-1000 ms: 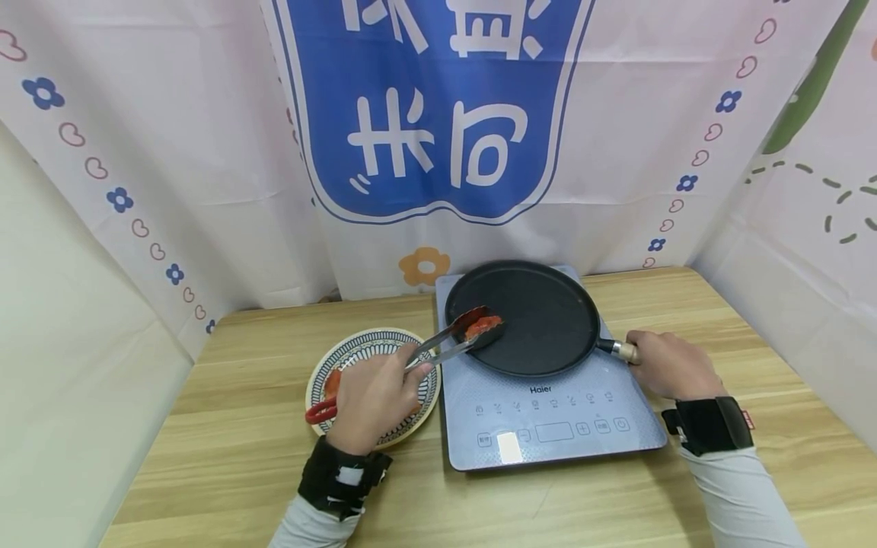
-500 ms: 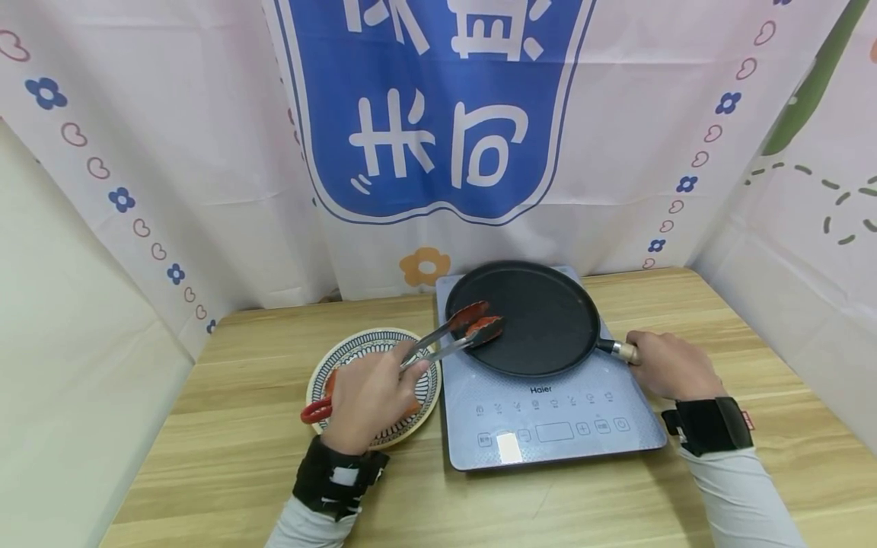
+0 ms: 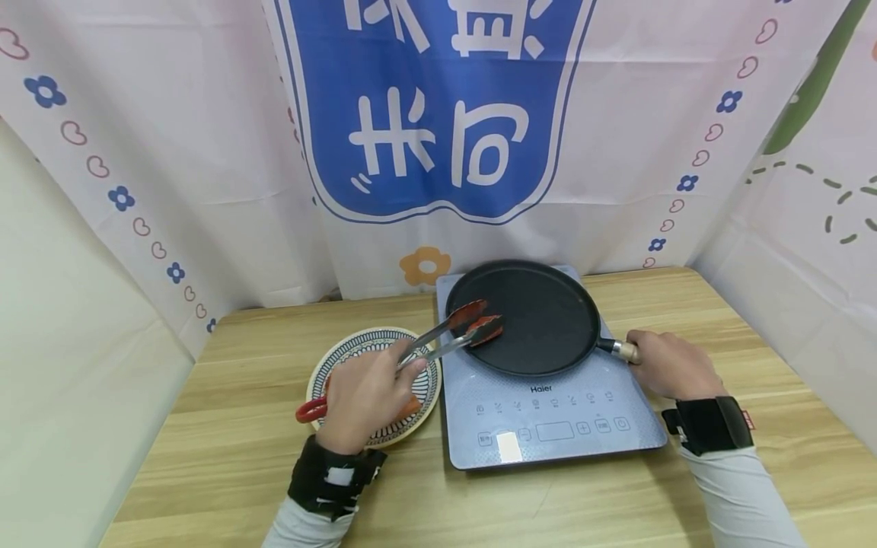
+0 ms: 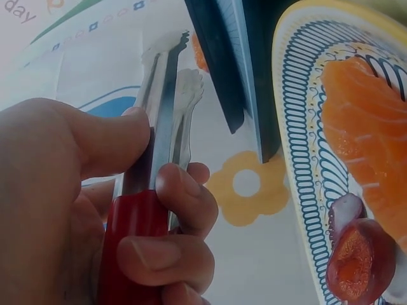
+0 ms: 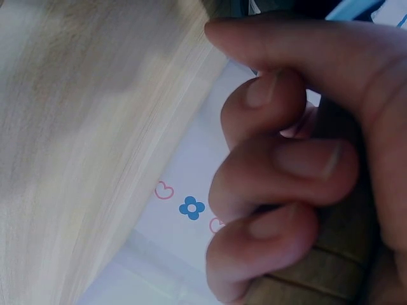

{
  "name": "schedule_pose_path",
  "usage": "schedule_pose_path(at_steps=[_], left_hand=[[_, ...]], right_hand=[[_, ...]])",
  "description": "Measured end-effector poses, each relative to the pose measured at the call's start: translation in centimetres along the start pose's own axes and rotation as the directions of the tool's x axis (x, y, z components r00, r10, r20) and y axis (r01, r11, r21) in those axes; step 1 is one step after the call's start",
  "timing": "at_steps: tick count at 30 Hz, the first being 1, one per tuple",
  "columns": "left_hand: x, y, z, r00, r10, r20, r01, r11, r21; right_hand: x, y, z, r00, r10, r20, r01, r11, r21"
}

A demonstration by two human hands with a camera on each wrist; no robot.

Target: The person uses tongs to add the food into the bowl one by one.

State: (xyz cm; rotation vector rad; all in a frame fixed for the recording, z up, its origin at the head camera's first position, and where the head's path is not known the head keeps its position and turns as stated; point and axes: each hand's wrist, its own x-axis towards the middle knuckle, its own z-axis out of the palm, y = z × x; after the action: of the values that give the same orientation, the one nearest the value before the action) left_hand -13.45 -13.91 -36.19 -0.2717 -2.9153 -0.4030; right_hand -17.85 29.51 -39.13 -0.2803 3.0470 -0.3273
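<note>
My left hand (image 3: 366, 396) grips metal tongs (image 3: 432, 344) by their red handle (image 4: 137, 222), above the plate. The tongs' tips stand apart over the left side of a flat black pan (image 3: 541, 320). An orange-red piece of food (image 3: 489, 323) sits at the lower tip, partly hidden by it; it also shows beyond the tips in the left wrist view. On the patterned plate (image 4: 299, 127) lie a slice of raw salmon (image 4: 362, 127) and a cut dark-red fruit piece (image 4: 362, 264). My right hand (image 3: 671, 365) curls round the pan's wooden handle (image 5: 318, 273).
The pan rests on a pale blue induction cooker (image 3: 548, 418) with a touch panel along its front. A wooden table (image 3: 226, 426) bears the cooker and plate. A printed curtain (image 3: 240, 190) hangs behind the table.
My left hand and the tongs have drawn back slightly to the left, and the lower tip now covers more of the food piece. The right hand and pan have stayed put.
</note>
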Motion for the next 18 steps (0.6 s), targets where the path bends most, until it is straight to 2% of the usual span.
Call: schedule_pose_path(at_steps=[18], left_hand=[[-0.1, -0.7, -1.1, 0.999, -0.013, 0.036, 0.014, 1.0, -0.028]], right_hand=[[0.1, 0.0, -0.1, 1.0, 0.01, 0.005, -0.01, 1.0, -0.007]])
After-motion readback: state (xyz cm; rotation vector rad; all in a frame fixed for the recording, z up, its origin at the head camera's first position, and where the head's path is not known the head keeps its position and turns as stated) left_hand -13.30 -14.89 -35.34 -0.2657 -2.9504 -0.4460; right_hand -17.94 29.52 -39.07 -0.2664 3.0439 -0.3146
